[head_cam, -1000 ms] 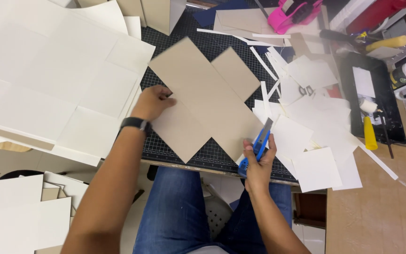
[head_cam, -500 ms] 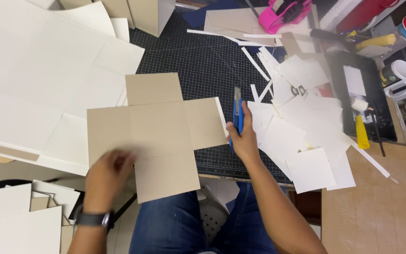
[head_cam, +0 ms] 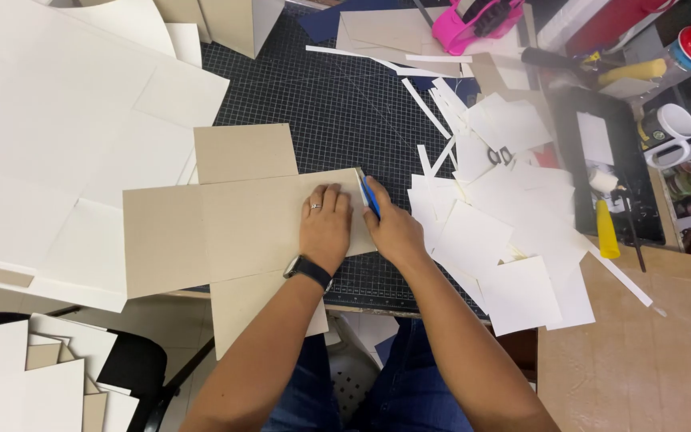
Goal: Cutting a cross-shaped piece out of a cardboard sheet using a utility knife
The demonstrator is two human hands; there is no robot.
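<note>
Pressing flat on the cardboard (head_cam: 225, 232), the left hand (head_cam: 326, 226) lies with fingers spread and palm down on the right flap of the cross-shaped piece, holding nothing, only pinning it. The cardboard lies across the near edge of the cutting mat (head_cam: 337, 112), its lower flap hanging off the surface toward the person's lap. Just right of the left hand, the right hand (head_cam: 393, 232) has a closed grip on the blue knife (head_cam: 369, 196), whose tip sits at the flap's right edge, at its far corner.

Judged from this pose, an edge trim is in hand. To do it well, the blade should follow the flap's edge in line with the mat's grid, drawn toward the body in one steady pass, with light pressure first. The left fingertips lie very near the blade, so they would best stay left of the cut line. Because part of the cardboard overhangs the mat, firm downward pressure matters to stop it pivoting. White paper offcuts (head_cam: 505, 232) lie just right of the knife, and could snag the hand.
</note>
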